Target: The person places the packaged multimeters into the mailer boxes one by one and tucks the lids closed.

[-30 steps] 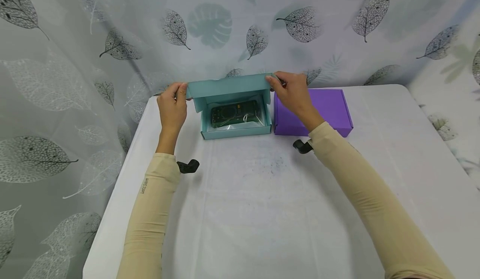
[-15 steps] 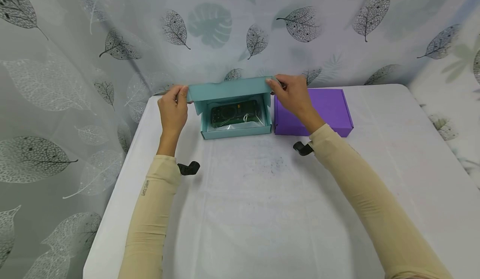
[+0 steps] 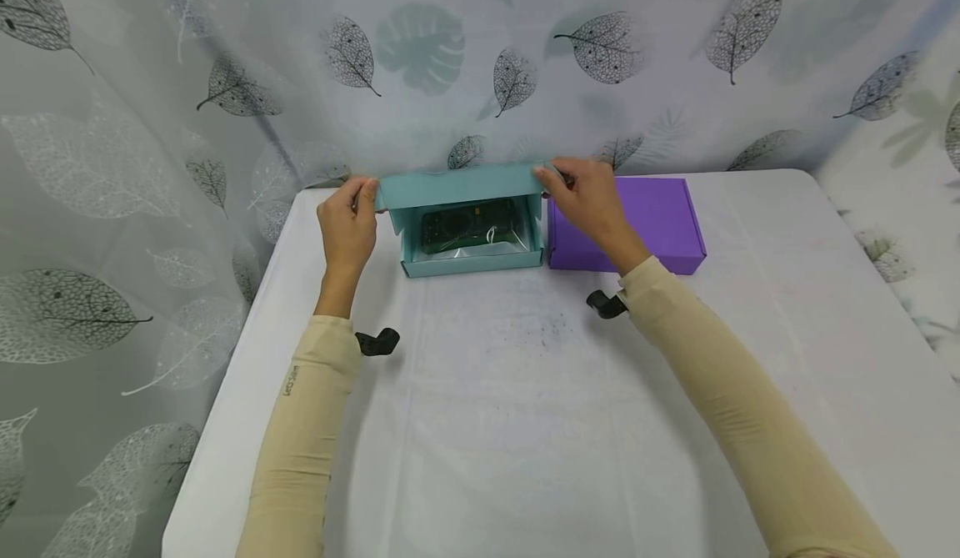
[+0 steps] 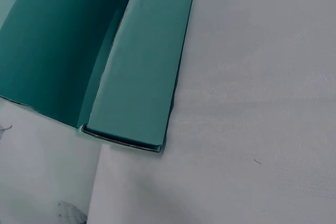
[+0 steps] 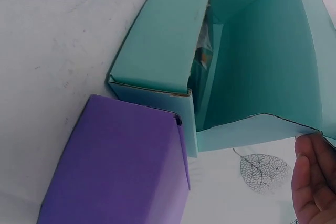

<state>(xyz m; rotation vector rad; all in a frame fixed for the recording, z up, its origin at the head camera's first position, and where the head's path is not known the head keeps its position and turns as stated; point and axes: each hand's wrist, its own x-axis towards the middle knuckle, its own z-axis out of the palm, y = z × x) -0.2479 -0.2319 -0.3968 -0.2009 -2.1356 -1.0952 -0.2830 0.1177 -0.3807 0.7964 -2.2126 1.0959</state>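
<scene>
Your left hand (image 3: 347, 220) pinches the left front corner of the lid (image 3: 461, 184) between thumb and fingers; the other fingers are bent in. Your right hand (image 3: 588, 199) does the same at the right front corner, thumb on the near face, and the right wrist view shows its fingertips against the cardboard edge there. The left wrist view shows none of your left hand.

The teal box (image 3: 472, 268) belonging to that lid sits by the far edge of the tabletop (image 3: 487, 424), nearer the far left corner than the far right. Inside lies a dark device (image 3: 457, 226) with a round dial, apparently a multimeter, in a clear plastic bag (image 3: 491, 249).

What has just changed is the lid: you have brought its front edge lower over the last second, with both hands coming down together, and it hides a little more of the opening. The teal box itself has stayed put, and so has the device. That leaves the box part-closed, in my judgement: the lid is tilted, its front flap not yet tucked in, and the device shows beneath it.

The purple box (image 3: 660, 216) stands closed just beside the teal box's right wall; whether they touch, you cannot tell.
</scene>
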